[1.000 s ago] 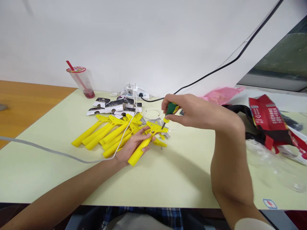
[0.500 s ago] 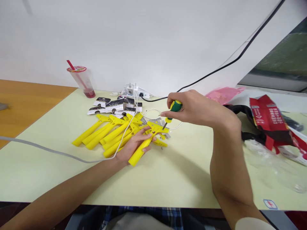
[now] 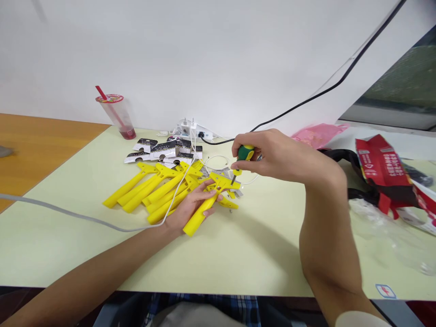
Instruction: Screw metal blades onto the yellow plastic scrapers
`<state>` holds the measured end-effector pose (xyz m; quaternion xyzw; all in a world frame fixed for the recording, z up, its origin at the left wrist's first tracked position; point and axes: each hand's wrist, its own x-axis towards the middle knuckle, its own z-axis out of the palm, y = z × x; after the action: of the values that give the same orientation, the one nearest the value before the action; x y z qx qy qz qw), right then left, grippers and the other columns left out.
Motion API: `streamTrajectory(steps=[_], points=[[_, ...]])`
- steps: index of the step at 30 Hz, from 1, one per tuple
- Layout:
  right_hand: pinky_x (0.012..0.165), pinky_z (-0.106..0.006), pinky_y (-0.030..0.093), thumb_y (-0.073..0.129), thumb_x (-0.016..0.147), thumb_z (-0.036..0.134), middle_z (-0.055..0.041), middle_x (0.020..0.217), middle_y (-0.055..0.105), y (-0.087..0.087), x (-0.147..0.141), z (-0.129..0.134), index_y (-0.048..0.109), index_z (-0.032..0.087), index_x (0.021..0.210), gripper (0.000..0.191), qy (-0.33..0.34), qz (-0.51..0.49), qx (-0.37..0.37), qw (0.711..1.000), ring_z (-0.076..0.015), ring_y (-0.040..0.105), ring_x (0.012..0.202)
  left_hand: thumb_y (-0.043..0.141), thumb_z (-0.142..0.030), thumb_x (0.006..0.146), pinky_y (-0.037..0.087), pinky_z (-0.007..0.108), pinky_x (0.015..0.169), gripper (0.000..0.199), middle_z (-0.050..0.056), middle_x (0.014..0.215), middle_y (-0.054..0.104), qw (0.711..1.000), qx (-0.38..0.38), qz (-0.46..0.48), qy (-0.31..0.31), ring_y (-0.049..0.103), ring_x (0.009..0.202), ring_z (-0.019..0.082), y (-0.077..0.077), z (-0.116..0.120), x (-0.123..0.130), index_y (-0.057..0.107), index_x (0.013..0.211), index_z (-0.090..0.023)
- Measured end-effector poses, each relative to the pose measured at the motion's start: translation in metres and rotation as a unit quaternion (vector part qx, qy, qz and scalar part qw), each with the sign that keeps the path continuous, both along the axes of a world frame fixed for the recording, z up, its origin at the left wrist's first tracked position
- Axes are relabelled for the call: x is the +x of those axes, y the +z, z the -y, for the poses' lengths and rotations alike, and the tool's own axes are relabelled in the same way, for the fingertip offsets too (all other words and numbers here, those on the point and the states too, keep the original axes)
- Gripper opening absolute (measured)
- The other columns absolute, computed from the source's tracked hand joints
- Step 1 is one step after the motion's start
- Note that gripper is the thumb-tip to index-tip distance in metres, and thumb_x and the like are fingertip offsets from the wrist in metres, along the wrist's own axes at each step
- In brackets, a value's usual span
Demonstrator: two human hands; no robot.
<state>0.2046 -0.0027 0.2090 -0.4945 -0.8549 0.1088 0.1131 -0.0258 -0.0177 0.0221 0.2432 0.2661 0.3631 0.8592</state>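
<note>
My left hand [image 3: 188, 205] is closed around the handle of a yellow plastic scraper [image 3: 200, 216], whose wide head points away from me, with a grey metal edge showing at its right end. In my right hand [image 3: 277, 154] is a green and yellow screwdriver [image 3: 244, 154]. Its shaft slants down, and the tip meets the right part of the scraper head; what sits under the tip is too small to make out. Beside my left hand lies a pile of similar yellow scrapers [image 3: 136, 193], overlapping one another.
Black and white card packets [image 3: 164, 149] lie behind the pile, near a white power strip [image 3: 208, 135]. A cup with a red straw [image 3: 117, 116] stands back left. A grey-white cable [image 3: 102, 221] crosses my left wrist. Red packaging [image 3: 383, 165] and clear plastic [image 3: 384, 227] lie right.
My right hand has turned slightly around the screwdriver, and its handle stands a little more upright. The left hand and the scraper stay in place.
</note>
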Motion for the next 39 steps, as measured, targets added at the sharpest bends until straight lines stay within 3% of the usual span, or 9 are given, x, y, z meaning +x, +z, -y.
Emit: streamTrajectory(steps=[4, 9, 14, 18, 23, 29, 35, 39], points=[[0.067, -0.033, 0.037, 0.071, 0.101, 0.058, -0.0037, 0.088, 0.072, -0.003, 0.005, -0.003, 0.068, 0.026, 0.105, 0.032, -0.036, 0.019, -0.001, 0.999, -0.0216, 0.062, 0.075, 0.087, -0.019, 0.090, 0.041, 0.017, 0.043, 0.054, 0.003, 0.103, 0.073, 1.000, 0.004, 0.001, -0.003, 0.056, 0.052, 0.006, 0.001, 0.000, 0.001, 0.055, 0.132, -0.026], [0.070, -0.034, 0.042, 0.076, 0.093, 0.043, -0.0080, 0.107, 0.077, -0.005, 0.006, 0.000, 0.065, 0.026, 0.120, 0.034, -0.010, 0.022, -0.016, 1.000, -0.0251, 0.066, 0.083, 0.086, -0.012, 0.086, 0.042, 0.015, 0.044, 0.055, 0.005, 0.103, 0.073, 1.000, -0.010, 0.006, 0.017, 0.067, 0.065, 0.010, 0.005, 0.001, 0.003, 0.055, 0.130, -0.024], [0.069, -0.034, 0.041, 0.071, 0.096, 0.037, -0.0051, 0.098, 0.077, -0.002, 0.002, 0.001, 0.069, 0.027, 0.116, 0.023, 0.017, 0.018, -0.042, 0.999, -0.0225, 0.064, 0.079, 0.085, -0.012, 0.087, 0.043, 0.015, 0.044, 0.053, 0.004, 0.101, 0.073, 1.000, -0.012, 0.009, 0.019, 0.068, 0.066, 0.011, 0.008, 0.002, 0.002, 0.056, 0.130, -0.024], [0.068, -0.033, 0.038, 0.073, 0.098, 0.043, -0.0028, 0.092, 0.075, -0.003, 0.003, -0.003, 0.070, 0.026, 0.109, 0.021, 0.010, 0.023, -0.035, 0.999, -0.0199, 0.061, 0.075, 0.084, -0.012, 0.088, 0.044, 0.016, 0.044, 0.053, 0.005, 0.101, 0.073, 1.000, -0.007, -0.004, 0.013, 0.066, 0.063, 0.011, 0.011, 0.003, 0.003, 0.054, 0.130, -0.024], [0.066, -0.033, 0.035, 0.076, 0.097, 0.059, -0.0018, 0.082, 0.070, -0.006, 0.003, -0.005, 0.071, 0.027, 0.100, 0.033, -0.042, 0.030, -0.029, 0.998, -0.0195, 0.057, 0.070, 0.084, -0.013, 0.088, 0.044, 0.017, 0.045, 0.050, 0.005, 0.100, 0.074, 1.000, 0.001, -0.010, 0.015, 0.064, 0.061, 0.010, 0.012, 0.003, 0.004, 0.056, 0.128, -0.023], [0.064, -0.034, 0.034, 0.072, 0.099, 0.065, -0.0038, 0.080, 0.069, -0.008, 0.005, -0.004, 0.068, 0.026, 0.094, 0.039, -0.067, 0.037, -0.021, 0.997, -0.0205, 0.057, 0.069, 0.085, -0.011, 0.085, 0.043, 0.017, 0.045, 0.051, 0.008, 0.109, 0.074, 1.000, -0.005, -0.002, 0.024, 0.073, 0.080, 0.015, 0.012, 0.004, 0.005, 0.058, 0.128, -0.022], [0.064, -0.033, 0.037, 0.079, 0.090, 0.047, -0.0045, 0.093, 0.074, -0.008, 0.008, -0.002, 0.065, 0.026, 0.106, 0.029, -0.029, 0.042, -0.027, 0.998, -0.0220, 0.061, 0.076, 0.083, -0.014, 0.088, 0.042, 0.019, 0.043, 0.050, 0.002, 0.097, 0.072, 1.000, -0.001, -0.011, 0.001, 0.059, 0.053, 0.009, 0.013, 0.003, 0.002, 0.057, 0.129, -0.024], [0.064, -0.033, 0.038, 0.077, 0.087, 0.036, -0.0046, 0.098, 0.075, -0.006, 0.006, 0.002, 0.064, 0.026, 0.107, 0.025, 0.001, 0.043, -0.039, 0.998, -0.0218, 0.061, 0.077, 0.082, -0.016, 0.088, 0.042, 0.020, 0.041, 0.049, 0.002, 0.096, 0.073, 1.000, 0.005, -0.016, 0.000, 0.053, 0.046, 0.007, 0.012, 0.002, 0.000, 0.054, 0.128, -0.024]])
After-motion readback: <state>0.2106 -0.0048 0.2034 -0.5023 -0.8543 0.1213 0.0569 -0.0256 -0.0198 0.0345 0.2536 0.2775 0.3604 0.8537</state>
